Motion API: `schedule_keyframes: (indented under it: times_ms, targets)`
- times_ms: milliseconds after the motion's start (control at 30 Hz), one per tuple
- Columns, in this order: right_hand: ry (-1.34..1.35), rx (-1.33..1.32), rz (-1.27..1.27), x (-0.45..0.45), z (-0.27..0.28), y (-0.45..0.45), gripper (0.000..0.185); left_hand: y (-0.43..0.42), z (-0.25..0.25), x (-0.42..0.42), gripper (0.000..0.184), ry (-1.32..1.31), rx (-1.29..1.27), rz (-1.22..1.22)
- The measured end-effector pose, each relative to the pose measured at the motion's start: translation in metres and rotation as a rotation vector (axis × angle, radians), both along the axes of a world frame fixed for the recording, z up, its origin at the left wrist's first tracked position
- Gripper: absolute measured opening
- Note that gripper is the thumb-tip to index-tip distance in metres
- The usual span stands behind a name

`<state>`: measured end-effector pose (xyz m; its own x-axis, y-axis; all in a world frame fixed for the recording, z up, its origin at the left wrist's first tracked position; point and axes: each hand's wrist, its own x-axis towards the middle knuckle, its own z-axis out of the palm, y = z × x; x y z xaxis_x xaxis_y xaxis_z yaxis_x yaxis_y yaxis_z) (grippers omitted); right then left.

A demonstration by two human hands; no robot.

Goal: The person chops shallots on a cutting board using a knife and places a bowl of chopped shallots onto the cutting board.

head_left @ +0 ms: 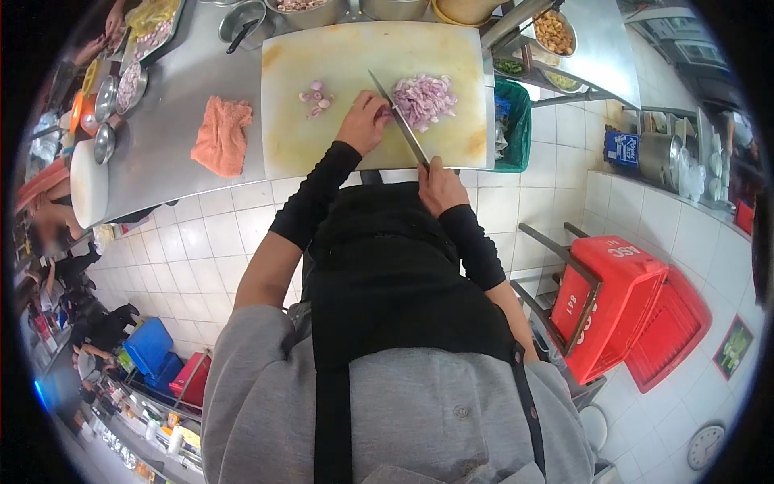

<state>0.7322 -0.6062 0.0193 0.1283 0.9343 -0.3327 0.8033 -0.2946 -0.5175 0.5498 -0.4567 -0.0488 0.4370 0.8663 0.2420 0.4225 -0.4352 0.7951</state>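
My right hand (442, 187) grips the handle of a kitchen knife (409, 133), whose blade points up and left across the white cutting board (298, 60). Against the blade's left side, my left hand (363, 123) has its fingers curled around a purple shallot (385, 116), mostly hidden by the fingers. Right of the blade lies a heap of sliced shallots (425, 100). Several peeled shallots (316, 98) sit apart on the board's left half.
An orange cloth (222, 135) lies on the steel table (165, 157). Metal bowls (246, 24) line the back. A green bin (516, 129) stands right of the board, red crates (605, 298) on the lower right. Other people work at the far left.
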Motion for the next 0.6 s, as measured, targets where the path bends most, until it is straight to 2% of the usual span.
schedule_keyframes:
  times_ms: [200,300,400,600]
  targets:
    - [-0.01,0.043,-0.003,-0.005,-0.003,-0.004,0.031,-0.007,0.002,-0.008,0.028,-0.211,-0.117,-0.022]
    - [-0.041,0.02,0.002,-0.005,-0.002,-0.003,0.03,0.002,0.007,-0.02,0.024,-0.016,0.058,-0.083]
    - [-0.042,0.015,0.015,-0.004,-0.002,-0.003,0.03,0.013,0.004,-0.026,0.02,0.02,0.201,-0.182]
    - [-0.095,0.013,0.021,-0.006,0.007,0.0,0.032,0.023,-0.006,-0.027,0.026,0.028,0.262,-0.292]
